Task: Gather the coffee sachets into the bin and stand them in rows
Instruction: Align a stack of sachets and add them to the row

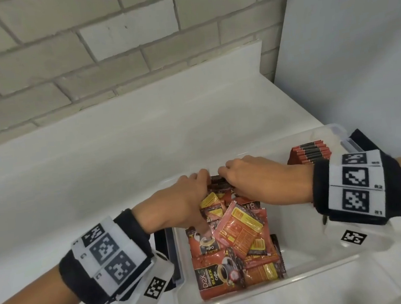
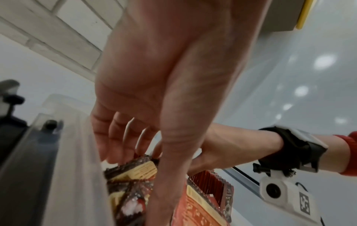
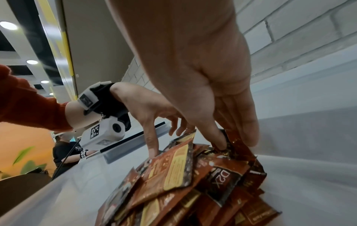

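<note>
A clear plastic bin point(image 1: 312, 274) holds a loose pile of red and brown coffee sachets point(image 1: 242, 243). A row of sachets point(image 1: 309, 154) stands upright at its back right corner. My left hand point(image 1: 195, 201) spans the far part of the pile, thumb pressed on a sachet at the front and fingers curled over the top edges of sachets point(image 2: 139, 169) behind. My right hand point(image 1: 233, 178) reaches in beside it. In the right wrist view its thumb and fingers point(image 3: 249, 125) pinch a sachet point(image 3: 237, 143) at the top of the pile point(image 3: 183, 175). The fingertips are hidden in the head view.
The bin stands on a white counter point(image 1: 72, 194) against a grey brick wall, with a plain wall point(image 1: 360, 54) close on the right. A dark latch point(image 1: 168, 253) sits on the bin's left side. Cables hang from both wrist bands. A person point(image 3: 63, 152) stands far off.
</note>
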`<state>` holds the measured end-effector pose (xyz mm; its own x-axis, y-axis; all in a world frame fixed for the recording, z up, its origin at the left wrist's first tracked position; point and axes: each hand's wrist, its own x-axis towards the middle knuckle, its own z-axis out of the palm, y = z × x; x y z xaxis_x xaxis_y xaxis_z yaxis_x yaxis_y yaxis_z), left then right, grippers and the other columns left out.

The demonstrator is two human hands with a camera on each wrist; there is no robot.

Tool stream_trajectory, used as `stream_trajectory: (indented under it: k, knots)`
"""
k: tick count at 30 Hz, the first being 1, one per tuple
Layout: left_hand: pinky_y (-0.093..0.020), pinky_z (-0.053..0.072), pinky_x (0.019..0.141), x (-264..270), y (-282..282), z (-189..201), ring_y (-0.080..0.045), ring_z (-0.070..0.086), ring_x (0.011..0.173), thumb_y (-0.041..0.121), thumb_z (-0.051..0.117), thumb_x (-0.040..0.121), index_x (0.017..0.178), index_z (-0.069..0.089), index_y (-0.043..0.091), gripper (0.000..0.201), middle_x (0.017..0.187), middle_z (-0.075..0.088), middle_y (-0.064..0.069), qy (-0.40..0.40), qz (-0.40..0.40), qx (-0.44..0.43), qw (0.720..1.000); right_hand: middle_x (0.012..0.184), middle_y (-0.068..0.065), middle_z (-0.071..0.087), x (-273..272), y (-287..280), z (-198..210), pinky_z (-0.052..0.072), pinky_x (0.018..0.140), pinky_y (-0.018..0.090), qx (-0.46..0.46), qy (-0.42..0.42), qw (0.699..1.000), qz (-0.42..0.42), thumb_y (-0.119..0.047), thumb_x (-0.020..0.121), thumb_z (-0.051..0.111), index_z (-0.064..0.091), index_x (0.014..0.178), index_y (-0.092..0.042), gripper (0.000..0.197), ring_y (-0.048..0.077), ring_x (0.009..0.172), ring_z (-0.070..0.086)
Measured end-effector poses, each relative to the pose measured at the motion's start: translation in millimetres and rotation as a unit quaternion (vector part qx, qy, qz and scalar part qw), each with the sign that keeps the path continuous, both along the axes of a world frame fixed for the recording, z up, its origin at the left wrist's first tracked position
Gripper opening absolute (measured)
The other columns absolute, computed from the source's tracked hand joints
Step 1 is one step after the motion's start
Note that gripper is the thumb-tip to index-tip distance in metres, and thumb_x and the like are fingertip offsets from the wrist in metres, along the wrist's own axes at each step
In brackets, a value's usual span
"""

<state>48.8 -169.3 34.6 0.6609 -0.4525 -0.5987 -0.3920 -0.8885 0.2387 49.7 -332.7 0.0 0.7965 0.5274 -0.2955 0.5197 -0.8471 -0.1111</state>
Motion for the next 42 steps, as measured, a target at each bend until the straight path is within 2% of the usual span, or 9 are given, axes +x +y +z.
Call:
stream_trajectory:
  k: [6,9,14,21,24,30,34,38,42]
  knots:
    - [-0.027,0.05,0.075,4,3,-3,-0.015,0.055,0.095,0.025,0.085,0.068,0.115,0.032,0.018,0.071,0.109,0.049,0.005,0.033,0.0,-0.048,0.998,0.095,0.009,0.056,-2,8,8,0.029,0.051,0.029,-0.062,-0.005,0.997,0.048,-0.006,0.092,0.053,0.057,0.109,-0.008,0.017,0.023,0.072,0.052]
    - [-0.01,0.044,0.064,6,6,-1,-0.005,0.053,0.084,0.025,0.083,0.072,0.113,0.032,0.02,0.066,0.097,0.05,0.012,0.077,0.002,-0.065,0.995,0.074,0.001,0.046,-5,5,18,0.026,0.047,0.028,-0.03,-0.004,0.999,0.033,-0.001,0.088,0.052,0.044,0.118,-0.01,0.032,0.016,0.057,0.042]
    - [-0.006,0.044,0.069,12,15,9,0.0,0.057,0.09,0.035,0.081,0.075,0.115,0.036,0.025,0.061,0.104,0.059,0.017,0.145,0.005,-0.047,0.988,0.072,-0.003,0.047,-29,-2,49,0.028,0.048,0.026,0.002,-0.059,0.998,0.015,0.003,0.087,0.053,0.038,0.119,-0.012,0.038,0.013,0.056,0.042]
    - [-0.007,0.045,0.075,2,9,3,-0.001,0.057,0.095,0.027,0.088,0.066,0.116,0.029,0.027,0.077,0.106,0.057,0.017,0.177,-0.019,-0.031,0.984,0.12,-0.007,0.035,-72,-12,39,0.045,0.088,0.032,0.062,0.179,0.982,0.025,-0.043,0.088,0.065,0.061,0.101,-0.024,0.024,0.012,0.11,0.034]
    - [-0.001,0.039,0.066,-4,4,0,0.0,0.054,0.093,0.021,0.086,0.068,0.11,0.03,0.03,0.07,0.098,0.05,0.022,0.17,-0.046,-0.039,0.984,0.107,-0.01,0.042,-69,-16,31,0.041,0.072,0.018,0.1,0.204,0.974,-0.018,-0.039,0.093,0.06,0.057,0.096,-0.021,0.018,0.006,0.096,0.045]
    - [-0.012,0.043,0.073,-2,8,-3,-0.001,0.059,0.088,0.018,0.08,0.076,0.106,0.045,0.029,0.047,0.103,0.065,0.014,0.134,-0.069,-0.057,0.987,0.114,-0.003,0.05,-66,-19,30,0.045,0.071,0.019,0.089,0.239,0.964,-0.075,-0.023,0.086,0.072,0.024,0.13,-0.025,0.065,0.009,0.094,0.051]
    - [-0.004,0.039,0.061,7,14,2,0.013,0.057,0.069,0.02,0.078,0.079,0.101,0.052,0.028,0.035,0.083,0.064,0.021,0.164,-0.068,-0.082,0.981,0.106,0.001,0.058,-65,-25,29,0.043,0.064,0.021,0.039,0.264,0.963,-0.043,-0.036,0.084,0.073,0.048,0.11,-0.014,0.041,0.017,0.09,0.058]
    - [-0.032,0.051,0.083,16,17,17,-0.018,0.066,0.089,0.031,0.075,0.081,0.103,0.064,0.015,0.03,0.097,0.072,-0.001,0.149,-0.061,-0.124,0.979,0.101,-0.003,0.059,-61,-32,34,0.041,0.062,0.021,0.067,0.286,0.955,-0.048,-0.037,0.087,0.068,0.051,0.103,-0.022,0.028,0.013,0.083,0.055]
    - [-0.029,0.051,0.081,26,20,37,-0.017,0.067,0.085,0.03,0.066,0.087,0.098,0.07,0.016,0.019,0.092,0.074,0.002,0.148,0.005,-0.217,0.965,0.101,0.001,0.068,-51,-49,46,0.051,0.077,0.04,0.204,0.298,0.924,-0.124,-0.039,0.084,0.07,0.055,0.094,-0.032,0.019,0.021,0.087,0.064]
